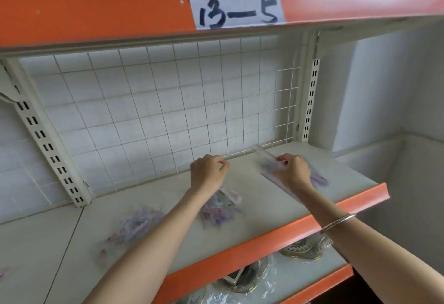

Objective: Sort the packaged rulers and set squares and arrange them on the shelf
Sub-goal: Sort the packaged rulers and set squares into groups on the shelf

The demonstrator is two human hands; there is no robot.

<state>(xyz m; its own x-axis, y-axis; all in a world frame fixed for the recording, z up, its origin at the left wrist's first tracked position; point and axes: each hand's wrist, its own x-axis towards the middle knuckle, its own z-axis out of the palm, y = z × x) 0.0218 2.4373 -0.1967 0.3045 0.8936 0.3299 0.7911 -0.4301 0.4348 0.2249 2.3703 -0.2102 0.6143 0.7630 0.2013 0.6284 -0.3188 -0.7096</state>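
Right hand: the right hand [294,171] is over the back right part of the shelf, at about 2 o'clock from the middle of the white shelf board [252,210]. Its fingers are pinched on the long clear plastic ruler pack [271,168].
Ruler pack: it lies slanted, with the far end near the white wire grid back [168,116] and the near end pointing to the orange front edge [276,234]. A blurry purple pile of packs [317,177] sits just under and beside it, at 3 o'clock from the hand.
Left hand: the left hand [207,171] is curled almost closed near the grid. I cannot tell if it holds something thin.
Middle pile: a small heap of clear packs with colourful prints [219,205] lies under the left wrist, at 6 o'clock from that hand.
Left pile: a blurry purple and pink heap of packs [134,226] lies well apart, at 8 o'clock.
How to do it well: I think the ruler pack should go down flat, lined up with the packs that look the same. Keep long ones in one pile and the triangle ones in another. Move slowly, because the slippery packs may slide.
Shelf: the board is smooth, pale and flat, with lots of bare room between piles.
Room: an orange shelf above has a paper label [236,8] that reads 13-5. A shelf below holds round shiny things in plastic wrap [302,248]. The walls are white tile.
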